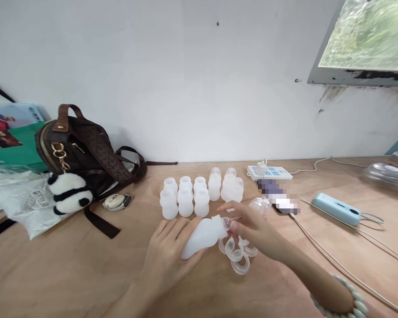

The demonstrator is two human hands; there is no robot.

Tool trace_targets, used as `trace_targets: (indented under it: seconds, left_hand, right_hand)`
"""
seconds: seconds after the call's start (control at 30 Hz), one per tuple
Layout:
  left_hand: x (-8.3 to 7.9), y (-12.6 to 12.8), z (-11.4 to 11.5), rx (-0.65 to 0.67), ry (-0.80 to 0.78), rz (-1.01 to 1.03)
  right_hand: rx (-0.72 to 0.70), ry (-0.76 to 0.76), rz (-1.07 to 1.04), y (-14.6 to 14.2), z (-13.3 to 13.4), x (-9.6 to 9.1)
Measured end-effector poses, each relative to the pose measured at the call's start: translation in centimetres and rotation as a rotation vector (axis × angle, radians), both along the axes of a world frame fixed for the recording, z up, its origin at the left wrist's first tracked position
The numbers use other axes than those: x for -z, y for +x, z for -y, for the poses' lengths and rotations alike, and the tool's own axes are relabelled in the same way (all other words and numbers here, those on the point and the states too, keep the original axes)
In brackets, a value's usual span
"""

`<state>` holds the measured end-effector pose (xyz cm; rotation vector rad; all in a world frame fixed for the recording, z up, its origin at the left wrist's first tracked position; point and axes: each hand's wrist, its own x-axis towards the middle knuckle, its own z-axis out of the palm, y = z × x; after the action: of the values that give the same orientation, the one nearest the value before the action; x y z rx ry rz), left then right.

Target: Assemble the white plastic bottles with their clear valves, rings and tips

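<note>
My left hand [167, 256] grips a white silicone bottle [202, 236], lying tilted on the wooden table [69, 274]. At the bottle's neck my right hand [252, 227] pinches a small clear part [226, 223]. Several clear plastic rings [237, 255] lie just under my right hand. Behind them stand several white silicone bottles [185, 198] in rows, some with clear caps [230, 185]. One loose clear cap [260, 205] lies to the right of my fingers.
A brown backpack [82, 150] with a panda plush [69, 192] sits at the left, beside plastic bags [20, 198]. A small grey device [117, 202] lies near it. A power strip [268, 172], a blue power bank [336, 209] and cables [334, 260] occupy the right.
</note>
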<state>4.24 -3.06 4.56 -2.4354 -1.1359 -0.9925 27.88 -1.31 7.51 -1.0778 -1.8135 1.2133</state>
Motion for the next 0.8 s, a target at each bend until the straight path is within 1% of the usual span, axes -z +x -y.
trace_targets:
  seconds: [0.03,0.1,0.17,0.2,0.27,0.33,0.4,0.47,0.5,0.57,0.7,0.8]
  left_hand:
    - [0.1,0.0,0.0,0.002,0.033,-0.035]
    - [0.2,0.0,0.1,0.032,0.039,-0.045]
    - [0.3,0.0,0.2,0.082,-0.026,-0.006]
    - [0.3,0.1,0.3,0.105,-0.073,0.025]
    - [0.3,0.0,0.3,0.134,-0.18,0.092]
    - [0.1,-0.1,0.3,0.146,-0.323,0.182]
    - [-0.2,-0.2,0.3,0.172,-0.484,0.278]
    - [-0.3,-0.3,0.2,0.18,-0.582,0.341]
    - [-0.4,-0.4,0.2,0.17,-0.584,0.351]
    - [-0.2,-0.5,0.1,0.125,-0.512,0.33]
    - [0.7,-0.6,0.1,0.065,-0.267,0.166]
    - [1.0,-0.6,0.1,0.066,-0.131,0.05]
  right_hand:
    - [-0.018,-0.066,-0.036,-0.8,0.2,0.6]
    - [0.028,-0.128,-0.088,-2.0,0.3,1.8]
    - [0.093,-0.12,-0.128,-2.6,0.2,2.8]
    - [0.101,-0.11,-0.142,-2.6,0.2,3.2]
    - [0.075,-0.085,-0.144,-2.4,0.1,3.5]
    - [0.01,0.009,-0.101,-1.8,0.0,3.4]
    - [-0.071,0.182,-0.054,-1.1,-0.2,3.0]
    - [-0.139,0.342,-0.028,-0.4,-0.4,2.6]
    - [-0.154,0.388,-0.022,-0.1,-0.5,2.4]
    - [-0.132,0.408,-0.016,0.4,-0.5,2.3]
    - [-0.003,0.287,0.009,0.5,-0.3,2.6]
    - [0.024,0.215,0.14,0.2,0.2,2.4]
